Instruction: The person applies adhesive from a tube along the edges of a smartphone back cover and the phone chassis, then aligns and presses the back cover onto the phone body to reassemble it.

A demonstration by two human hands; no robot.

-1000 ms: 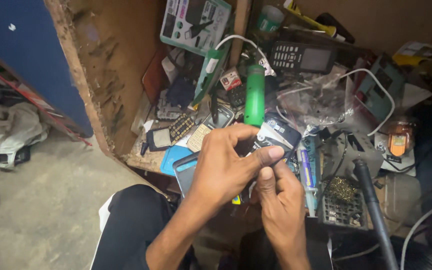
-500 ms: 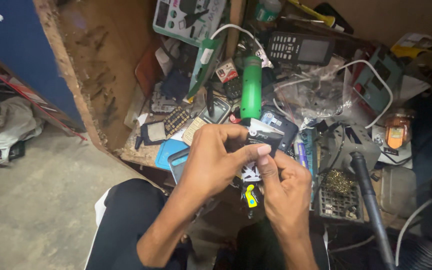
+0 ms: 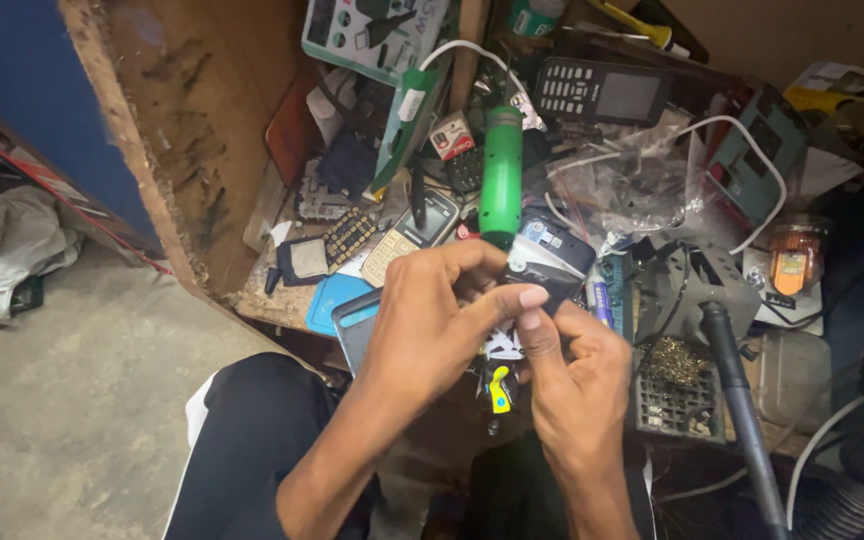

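My left hand point(image 3: 442, 320) and my right hand point(image 3: 577, 385) meet over my lap, both gripping a small black phone body point(image 3: 550, 258) with a white patch on it. The left thumb and fingers wrap its near side. My right thumb presses up against its lower edge. A green cylindrical tool point(image 3: 501, 178) lies on the bench just behind the phone. A small yellow and blue piece point(image 3: 499, 390) shows below, between my hands.
A cluttered wooden workbench point(image 3: 202, 150) holds a black keypad phone point(image 3: 607, 95), loose keypads point(image 3: 350, 238), a white cable point(image 3: 742, 130), a blue phone cover point(image 3: 337, 300), a soldering stand point(image 3: 697, 290) and a black hose point(image 3: 742, 420). Concrete floor point(image 3: 72, 400) lies left.
The view has shifted down and closer to the bench. My hands stay together on the phone body, with my fingers shifting slightly around it.
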